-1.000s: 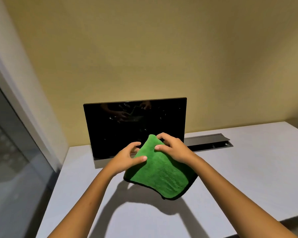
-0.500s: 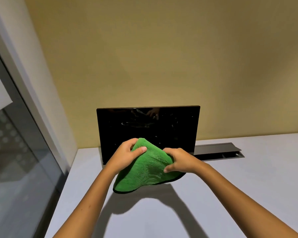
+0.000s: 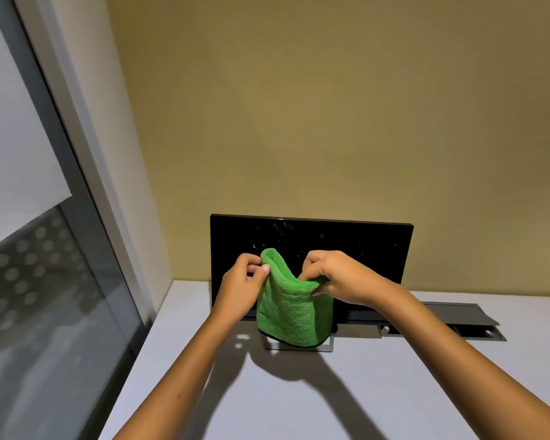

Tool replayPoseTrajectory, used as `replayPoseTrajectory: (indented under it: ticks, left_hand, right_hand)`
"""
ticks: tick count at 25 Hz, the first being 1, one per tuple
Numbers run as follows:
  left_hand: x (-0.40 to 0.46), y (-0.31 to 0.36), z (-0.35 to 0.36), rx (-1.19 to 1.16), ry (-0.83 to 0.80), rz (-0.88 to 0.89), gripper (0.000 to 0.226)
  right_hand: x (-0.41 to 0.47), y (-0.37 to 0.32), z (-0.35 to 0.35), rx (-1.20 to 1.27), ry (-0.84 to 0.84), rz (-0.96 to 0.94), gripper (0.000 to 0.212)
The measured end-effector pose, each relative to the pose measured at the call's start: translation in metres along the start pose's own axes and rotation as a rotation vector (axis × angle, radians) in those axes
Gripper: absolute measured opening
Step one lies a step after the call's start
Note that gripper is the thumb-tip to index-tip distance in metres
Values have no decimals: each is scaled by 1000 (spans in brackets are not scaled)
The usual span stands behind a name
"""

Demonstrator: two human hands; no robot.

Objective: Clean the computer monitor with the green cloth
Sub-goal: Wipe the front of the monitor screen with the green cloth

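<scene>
My left hand (image 3: 240, 287) pinches the upper left edge of the green cloth (image 3: 294, 309), fingers curled on it; my right hand (image 3: 337, 277) grips the upper right edge the same way. Held up between both grips, the cloth hangs folded in front of the lower middle of the black computer monitor (image 3: 311, 239). The monitor stands upright on the pale bench (image 3: 394, 392), against a tan wall (image 3: 299, 106). A grey cable hatch (image 3: 451, 315) lies just right of it
</scene>
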State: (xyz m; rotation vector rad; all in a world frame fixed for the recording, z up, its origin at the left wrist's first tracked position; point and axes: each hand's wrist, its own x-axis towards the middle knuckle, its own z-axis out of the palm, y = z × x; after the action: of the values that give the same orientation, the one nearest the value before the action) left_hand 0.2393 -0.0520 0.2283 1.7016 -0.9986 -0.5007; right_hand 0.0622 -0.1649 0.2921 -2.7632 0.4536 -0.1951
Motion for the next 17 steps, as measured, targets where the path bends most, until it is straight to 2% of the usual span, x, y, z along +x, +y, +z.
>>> replayPoseTrajectory:
  ticks: [3, 5, 6, 8, 11, 14, 15, 17]
  left_hand:
    - [-1, 8, 0, -261, -221, 15, 44]
    - [-3, 15, 4, -299, -338, 91, 61]
    - [-4, 19, 7, -270, -342, 131, 64]
    - [-2, 28, 10, -217, -236, 168, 58]
    - [6, 41, 11, -202, 33, 136, 44]
    - [14, 48, 13, -156, 183, 80, 36]
    - [18, 50, 13, -166, 187, 56, 34]
    - [22, 55, 13, -280, 119, -24, 35]
  right_hand:
    - [10, -3, -4, -45, 101, -30, 33]
    - [13, -4, -8, 8, 208, -33, 40]
    - [15, -4, -10, 38, 264, -26, 43]
    - [19, -1, -12, 95, 378, 15, 47]
    - [23, 2, -4, 133, 620, 134, 51]
    - [20, -9, 26, 7, 970, 129, 33]
    - [18, -14, 39, -22, 1002, 81, 32]
    - [17, -22, 64, -79, 884, 26, 55]
